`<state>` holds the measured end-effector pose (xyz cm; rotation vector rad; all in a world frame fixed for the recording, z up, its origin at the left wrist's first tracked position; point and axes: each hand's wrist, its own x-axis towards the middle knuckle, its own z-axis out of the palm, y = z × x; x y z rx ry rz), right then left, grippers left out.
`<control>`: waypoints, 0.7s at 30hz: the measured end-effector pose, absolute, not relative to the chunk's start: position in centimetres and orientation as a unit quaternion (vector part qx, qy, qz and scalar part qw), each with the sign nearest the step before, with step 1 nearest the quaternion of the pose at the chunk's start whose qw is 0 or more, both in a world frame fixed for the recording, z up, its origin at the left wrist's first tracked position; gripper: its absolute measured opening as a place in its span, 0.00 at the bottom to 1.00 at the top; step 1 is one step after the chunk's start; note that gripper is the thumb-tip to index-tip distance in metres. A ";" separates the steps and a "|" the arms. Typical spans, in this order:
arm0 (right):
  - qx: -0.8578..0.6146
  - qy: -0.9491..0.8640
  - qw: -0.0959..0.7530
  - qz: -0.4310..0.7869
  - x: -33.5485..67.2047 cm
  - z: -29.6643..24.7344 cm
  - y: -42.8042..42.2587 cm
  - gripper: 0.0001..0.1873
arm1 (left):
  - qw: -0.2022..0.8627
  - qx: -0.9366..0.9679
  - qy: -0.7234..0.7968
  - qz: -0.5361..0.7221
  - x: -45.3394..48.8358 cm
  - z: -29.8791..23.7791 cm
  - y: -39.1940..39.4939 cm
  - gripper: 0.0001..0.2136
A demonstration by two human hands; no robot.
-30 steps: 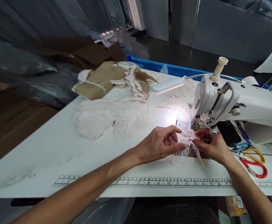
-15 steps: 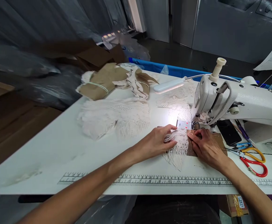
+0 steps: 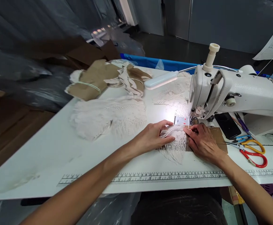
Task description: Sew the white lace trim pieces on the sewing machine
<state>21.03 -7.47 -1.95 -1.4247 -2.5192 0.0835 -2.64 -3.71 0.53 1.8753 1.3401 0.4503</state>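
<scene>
A strip of white lace trim with a fringed lower edge lies in front of the sewing machine. Thumb and fingers of my left hand close around the left part of its perforated top band, which bows up slightly. My right hand has its bent fingertips pressed on the band's right end, over a flat brown piece. Both hands are just on the near side of the lit needle plate and presser foot. My right palm hides part of the brown piece.
More white lace is heaped on the left, below tied brown bundles. A pale lamp hangs over lace behind the needle. Right of my hand are a black phone and red-and-yellow-handled scissors. A printed ruler runs along the front edge.
The whole view has shifted a little. Both hands keep nearly the same place by the machine; the lace band between them now arches slightly more, with my right fingertips over its end.
</scene>
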 end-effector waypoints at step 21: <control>-0.423 -0.890 0.144 0.094 22.1 -0.4 -9.3 0.24 | 0.375 0.738 0.540 0.154 -2.6 0.8 -3.9 0.26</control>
